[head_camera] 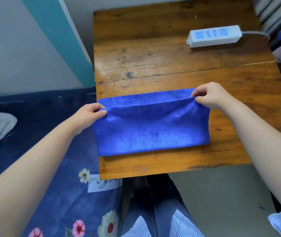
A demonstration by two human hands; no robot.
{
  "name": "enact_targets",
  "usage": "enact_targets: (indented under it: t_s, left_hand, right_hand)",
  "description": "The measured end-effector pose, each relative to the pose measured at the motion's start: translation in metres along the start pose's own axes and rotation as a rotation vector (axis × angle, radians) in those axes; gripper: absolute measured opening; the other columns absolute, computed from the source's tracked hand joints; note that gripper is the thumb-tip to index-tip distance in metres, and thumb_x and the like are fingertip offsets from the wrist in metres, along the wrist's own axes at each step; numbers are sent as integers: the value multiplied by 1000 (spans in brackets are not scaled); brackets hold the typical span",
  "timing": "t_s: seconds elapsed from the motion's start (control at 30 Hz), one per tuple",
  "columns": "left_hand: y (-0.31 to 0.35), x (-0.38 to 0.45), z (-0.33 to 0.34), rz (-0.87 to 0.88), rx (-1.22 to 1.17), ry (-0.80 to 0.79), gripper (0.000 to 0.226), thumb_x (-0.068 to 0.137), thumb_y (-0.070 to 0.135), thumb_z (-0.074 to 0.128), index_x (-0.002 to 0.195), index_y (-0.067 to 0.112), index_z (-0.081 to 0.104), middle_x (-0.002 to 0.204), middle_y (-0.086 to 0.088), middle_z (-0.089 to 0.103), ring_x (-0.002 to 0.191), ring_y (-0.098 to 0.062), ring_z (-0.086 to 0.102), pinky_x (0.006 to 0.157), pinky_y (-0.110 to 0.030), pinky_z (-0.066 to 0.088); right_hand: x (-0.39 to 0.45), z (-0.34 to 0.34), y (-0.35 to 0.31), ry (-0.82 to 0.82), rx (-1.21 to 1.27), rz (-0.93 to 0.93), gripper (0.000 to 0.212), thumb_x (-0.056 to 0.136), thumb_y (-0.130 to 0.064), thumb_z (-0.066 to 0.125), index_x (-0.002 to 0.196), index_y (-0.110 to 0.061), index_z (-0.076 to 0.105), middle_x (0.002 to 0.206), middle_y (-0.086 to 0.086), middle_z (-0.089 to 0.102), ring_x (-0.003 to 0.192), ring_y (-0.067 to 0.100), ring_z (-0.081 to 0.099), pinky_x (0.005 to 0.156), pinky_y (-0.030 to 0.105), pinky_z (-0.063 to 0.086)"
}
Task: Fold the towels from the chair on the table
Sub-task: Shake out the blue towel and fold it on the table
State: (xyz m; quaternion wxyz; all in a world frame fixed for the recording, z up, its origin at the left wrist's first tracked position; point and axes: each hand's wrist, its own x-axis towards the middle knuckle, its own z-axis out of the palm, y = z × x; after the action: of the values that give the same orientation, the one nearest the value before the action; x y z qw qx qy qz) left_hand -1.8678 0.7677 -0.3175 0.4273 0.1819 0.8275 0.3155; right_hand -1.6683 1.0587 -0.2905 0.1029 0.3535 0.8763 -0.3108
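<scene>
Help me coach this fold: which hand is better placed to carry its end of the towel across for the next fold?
Probably the right hand: it pinches the blue towel at its right corner, over open table. The left hand grips at the table's left edge.

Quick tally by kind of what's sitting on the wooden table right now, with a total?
Blue towel: 1, half folded, a top corner pinched in each of the left hand and right hand
White power strip: 1, at the far right of the table
Total: 2
</scene>
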Motion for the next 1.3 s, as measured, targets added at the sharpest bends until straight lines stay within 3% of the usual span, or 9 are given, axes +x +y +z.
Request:
enact_targets:
  t_s: [0.1, 0.17, 0.3, 0.43, 0.53, 0.73, 1.0, 1.2, 1.3]
  left_hand:
    - [0, 13, -4, 3, -127, 88, 19, 90, 13, 55, 72, 16, 59, 69, 1, 59, 54, 0, 55, 52, -9, 40]
    - [-1, 19, -3, -15, -249, 114, 21, 90, 10, 56, 70, 17, 59, 58, 8, 62, 45, 5, 55, 46, -7, 42]
    - [-4, 34, 1, -49, -338, 180, 20, 89, 8, 57, 71, 16, 59, 71, -2, 59, 56, -7, 58, 57, -16, 48]
    - [-1, 56, 4, -76, -289, 247, 22, 89, 11, 57, 69, 20, 58, 74, 0, 56, 66, -13, 51, 66, -25, 42]
    - [-1, 67, 10, -81, -230, 308, 22, 90, 13, 56, 70, 22, 55, 74, 5, 53, 64, -8, 48, 61, -20, 40]
    - [-3, 83, 21, -123, -67, 372, 10, 91, 15, 52, 82, 12, 56, 72, 5, 51, 77, -18, 47, 65, -27, 38]
    - [-3, 89, 21, -86, 289, 404, 19, 89, 17, 55, 97, 1, 61, 102, -15, 63, 100, -32, 54, 78, -29, 38]
    - [-3, 76, 30, -95, 367, 606, 43, 83, 20, 64, 121, 4, 49, 125, -20, 47, 119, -33, 41, 94, -42, 37]
    - [1, 60, 47, 105, 517, 675, 47, 80, 9, 64, 124, -3, 50, 133, -28, 42, 125, -44, 38, 100, -50, 34]
  right_hand:
    - [13, 0, 1, 62, 102, -10, 22, 80, 5, 51, 87, -5, 69, 80, 6, 60, 78, 17, 50, 57, 9, 39]
    - [20, 4, 4, 83, 162, 5, 19, 81, 4, 53, 86, -5, 69, 81, 4, 60, 78, 16, 50, 62, 17, 39]
    - [36, 10, 8, 101, 291, 29, 16, 81, 4, 54, 81, -6, 66, 80, 5, 59, 77, 14, 50, 52, -1, 35]
    - [55, 16, 13, 122, 232, 42, 16, 82, 3, 54, 88, 0, 68, 82, 5, 59, 81, 16, 49, 50, -5, 30]
    - [64, 23, 14, 127, 178, 40, 16, 84, 1, 52, 91, 1, 67, 87, 10, 61, 83, 17, 49, 53, 8, 33]
    - [79, 40, 16, 116, 4, 74, 18, 87, -3, 45, 97, 2, 60, 109, 21, 61, 102, 32, 53, 80, 30, 37]
    - [85, 46, 18, 90, -148, 103, 16, 88, -9, 47, 99, -2, 57, 112, 20, 58, 103, 35, 53, 82, 36, 42]
    - [71, 49, 21, 296, -62, 194, 46, 85, -20, 59, 126, -4, 45, 128, 20, 45, 118, 35, 43, 95, 39, 34]
    - [52, 60, 17, 421, -152, 121, 55, 85, -22, 59, 132, -3, 40, 143, 22, 31, 132, 37, 29, 105, 46, 25]
